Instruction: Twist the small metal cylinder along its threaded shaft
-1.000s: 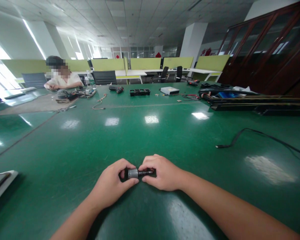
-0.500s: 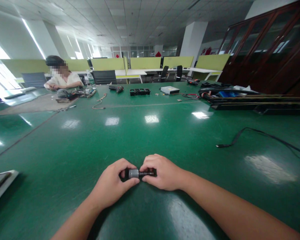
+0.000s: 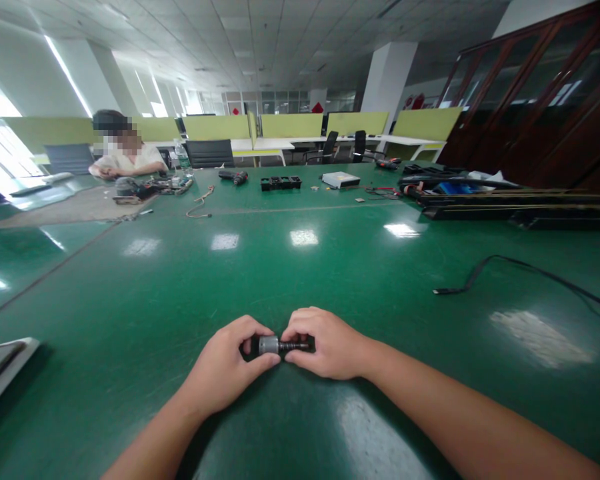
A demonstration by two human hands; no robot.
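Between my hands lies a short grey metal cylinder with a dark, spring-like ribbed shaft (image 3: 269, 345), held sideways low over the green table or resting on it; I cannot tell which. My left hand (image 3: 233, 363) grips the cylinder end, thumb on the near side and fingers on the far side. At the other end, the thumb and fingers of my right hand (image 3: 325, 347) close around the shaft. Its tip is partly hidden by the right palm. The fingertips of both hands almost meet where cylinder and shaft join.
On the green table (image 3: 260, 280), a black cable (image 3: 480, 270) runs at right and a white-edged tray or device (image 3: 10, 367) sits at left. Farther back are a power drill (image 3: 233, 177), a black slotted part (image 3: 281, 183) and a silver box (image 3: 341, 180). A person (image 3: 127, 153) sits at far left.
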